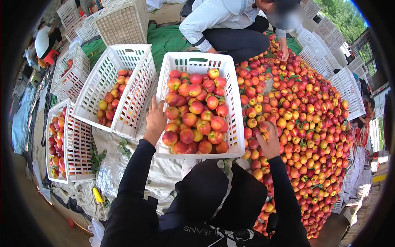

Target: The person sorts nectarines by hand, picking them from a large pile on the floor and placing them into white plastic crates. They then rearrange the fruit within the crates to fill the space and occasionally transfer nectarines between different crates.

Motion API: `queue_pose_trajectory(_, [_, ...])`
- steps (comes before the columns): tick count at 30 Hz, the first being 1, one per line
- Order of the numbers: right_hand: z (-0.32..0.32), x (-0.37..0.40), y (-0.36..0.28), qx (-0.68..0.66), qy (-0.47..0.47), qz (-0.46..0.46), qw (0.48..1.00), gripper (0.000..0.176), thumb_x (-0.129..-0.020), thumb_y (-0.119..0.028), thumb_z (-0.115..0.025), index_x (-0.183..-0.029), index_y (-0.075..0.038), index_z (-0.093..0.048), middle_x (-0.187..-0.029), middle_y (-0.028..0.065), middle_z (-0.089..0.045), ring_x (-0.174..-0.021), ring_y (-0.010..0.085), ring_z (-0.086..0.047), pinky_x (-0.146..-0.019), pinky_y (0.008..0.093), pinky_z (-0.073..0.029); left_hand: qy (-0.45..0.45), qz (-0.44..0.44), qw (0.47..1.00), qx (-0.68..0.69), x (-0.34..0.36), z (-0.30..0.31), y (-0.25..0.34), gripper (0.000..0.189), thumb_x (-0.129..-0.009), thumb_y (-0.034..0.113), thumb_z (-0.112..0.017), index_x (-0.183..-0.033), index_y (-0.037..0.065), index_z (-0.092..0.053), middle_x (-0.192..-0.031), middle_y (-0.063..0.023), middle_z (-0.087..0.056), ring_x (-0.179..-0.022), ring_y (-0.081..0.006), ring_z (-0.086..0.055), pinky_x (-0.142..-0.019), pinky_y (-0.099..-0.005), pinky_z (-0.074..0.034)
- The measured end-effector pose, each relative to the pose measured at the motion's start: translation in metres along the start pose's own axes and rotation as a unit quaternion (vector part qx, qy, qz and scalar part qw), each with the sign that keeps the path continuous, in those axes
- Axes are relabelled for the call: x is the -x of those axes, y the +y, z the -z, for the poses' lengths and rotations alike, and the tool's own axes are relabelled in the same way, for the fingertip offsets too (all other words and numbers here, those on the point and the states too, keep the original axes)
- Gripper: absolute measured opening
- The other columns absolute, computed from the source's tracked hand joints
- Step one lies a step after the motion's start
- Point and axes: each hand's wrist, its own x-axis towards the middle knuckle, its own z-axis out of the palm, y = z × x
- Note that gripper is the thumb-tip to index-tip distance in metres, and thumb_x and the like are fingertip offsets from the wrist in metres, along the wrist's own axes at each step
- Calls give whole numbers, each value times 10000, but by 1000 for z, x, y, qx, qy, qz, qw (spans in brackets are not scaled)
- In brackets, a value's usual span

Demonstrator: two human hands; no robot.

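Note:
A white plastic crate (198, 156) full of red and yellow nectarines (190, 119) stands in front of me. My left hand (155, 120) rests against the crate's left side near the rim, its fingers spread and no fruit in it. To the right of the crate, my right hand (269, 141) is at the near side of a large heap of nectarines (304, 136). Its thumb and fingers curl around a nectarine (264, 131), which they partly cover.
On the left stand a partly filled crate (94, 99) and another crate with nectarines (80, 152). Across from me a person (230, 24) crouches, one hand (283, 49) at the heap. More crates (123, 22) stand behind. A yellow object (98, 195) lies on the ground cloth.

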Motion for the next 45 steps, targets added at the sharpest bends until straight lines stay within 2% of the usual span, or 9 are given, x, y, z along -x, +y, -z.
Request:
queue_pose_trajectory(5, [34,241,110,125,38,-172,976,559,-777,-216,-709,-1261,-30,-501,-1271,201,-501,-1178,374,-505,-966,439,-448,128,-115,976,-138,3,-5,0,511,-802,189,-648,-1288,88,-525,-1488,-185,-321,-1326,-351,-376,-1123,-515,-248])
queue_pose_trajectory(6, [45,282,98,38,19,-308,951,567,-758,-208,-706,-1247,-7,-502,-1255,200,-498,-1171,347,-496,-939,399,-464,161,-145,968,-122,1,-10,1,500,-793,208,-646,-1262,75,-537,-1437,-162,-394,-1311,-352,-385,-1123,-536,-232])
queue_pose_trajectory(12, [51,507,136,93,-81,-487,865,543,-729,-230,-720,-1183,13,-545,-1178,193,-531,-1068,324,-550,-847,397,-498,75,-181,975,-103,-34,-41,34,562,-789,250,-668,-1309,110,-504,-1274,-87,-547,-1210,-264,-501,-1109,-497,-270])
queue_pose_trajectory(15, [46,527,137,52,-81,-487,868,556,-709,-248,-715,-1178,11,-566,-1121,224,-603,-1053,378,-577,-934,436,-462,45,-194,976,-89,-58,-69,40,624,-774,277,-699,-1342,123,-490,-1250,-82,-562,-1197,-241,-516,-1098,-477,-291])
queue_pose_trajectory(23, [21,449,162,-72,-100,-457,881,429,-822,-193,-659,-1190,5,-561,-1113,169,-635,-1098,291,-598,-916,382,-480,-49,-196,935,-291,-76,-85,57,696,-755,141,-692,-1401,192,-438,-1212,-154,-530,-1154,-311,-523,-1042,-450,-356])
queue_pose_trajectory(30, [-8,412,173,-104,-145,-379,908,423,-854,-196,-647,-1224,-22,-542,-1179,169,-638,-1081,298,-632,-869,368,-515,-54,-269,938,-212,-66,-68,45,807,-710,148,-752,-1426,82,-387,-1327,-180,-469,-1226,-308,-476,-1084,-448,-325])
queue_pose_trajectory(35, [-20,442,188,-160,-69,-467,867,484,-866,-291,-663,-1231,0,-535,-1188,193,-629,-1106,302,-620,-919,381,-511,10,-276,952,-133,-26,-50,45,796,-776,177,-717,-1457,40,-328,-1489,-193,-353,-1350,-356,-366,-1136,-498,-265])
queue_pose_trajectory(41, [-22,458,165,-78,-64,-575,812,514,-835,-356,-668,-1235,-49,-563,-1143,147,-640,-1042,276,-634,-909,367,-505,-102,-350,931,30,11,2,106,636,-848,112,-623,-1433,26,-388,-1488,-166,-387,-1395,-361,-325,-1146,-471,-255])
queue_pose_trajectory(45, [-24,459,176,-81,77,-591,799,486,-820,-351,-649,-1211,-73,-573,-1063,170,-644,-1011,333,-635,-873,400,-507,-246,-316,906,140,31,41,184,502,-902,48,-542,-1392,-6,-443,-1423,-172,-466,-1337,-292,-431,-1100,-394,-339])
